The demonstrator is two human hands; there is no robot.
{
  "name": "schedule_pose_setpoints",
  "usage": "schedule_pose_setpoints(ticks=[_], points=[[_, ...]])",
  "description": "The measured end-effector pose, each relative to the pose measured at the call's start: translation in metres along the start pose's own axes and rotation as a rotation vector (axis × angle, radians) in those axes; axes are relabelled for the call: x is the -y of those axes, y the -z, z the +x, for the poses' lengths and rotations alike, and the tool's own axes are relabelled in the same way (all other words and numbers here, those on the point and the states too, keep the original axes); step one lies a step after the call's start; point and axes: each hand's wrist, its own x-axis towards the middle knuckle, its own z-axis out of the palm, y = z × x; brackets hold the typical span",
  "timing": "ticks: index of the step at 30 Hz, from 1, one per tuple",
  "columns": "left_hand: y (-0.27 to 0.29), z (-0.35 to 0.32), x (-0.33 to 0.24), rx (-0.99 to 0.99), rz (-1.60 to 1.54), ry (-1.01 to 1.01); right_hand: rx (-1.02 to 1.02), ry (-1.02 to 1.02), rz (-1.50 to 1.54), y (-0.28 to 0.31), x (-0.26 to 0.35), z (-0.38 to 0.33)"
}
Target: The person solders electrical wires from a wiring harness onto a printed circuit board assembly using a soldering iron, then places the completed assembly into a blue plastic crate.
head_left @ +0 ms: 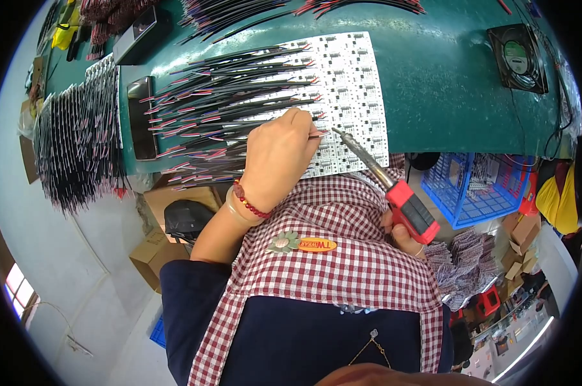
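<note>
A white circuit board panel (358, 90) lies on the green worktable, close to its near edge. Rows of black cables (220, 91) with thin coloured wire ends run leftward from it. Over the panel's lower part, my left hand (279, 145) is closed in a pinch on a cable, whose bared wire end (318, 135) pokes out on the right. My right hand (403, 238) grips a red and black soldering iron (412, 209); the handle hides some of its fingers. The iron's metal tip slants up and left, just right of that wire end; contact is unclear.
A dark phone-like slab (142, 119) lies left of the cables. More cables (79, 141) hang at the table's left edge, and bundles (233, 16) lie at the back. A black fan (517, 58) stands at the right. Below the table's right side is a blue crate (471, 193).
</note>
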Motion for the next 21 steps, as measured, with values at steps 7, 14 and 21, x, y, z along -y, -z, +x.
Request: schedule_pose_setpoints(ticks=[7,14,21], points=[[0.003,0.001,-0.001,0.018,0.015,0.004,-0.041,0.004,0.059,0.001,-0.005,-0.004],[0.005,0.001,0.000,0.032,-0.023,-0.030,0.020,-0.018,-0.045,0.001,-0.005,-0.008],[0.005,0.007,0.009,0.027,-0.004,-0.036,-0.002,0.008,-0.145,-0.006,-0.017,-0.003]])
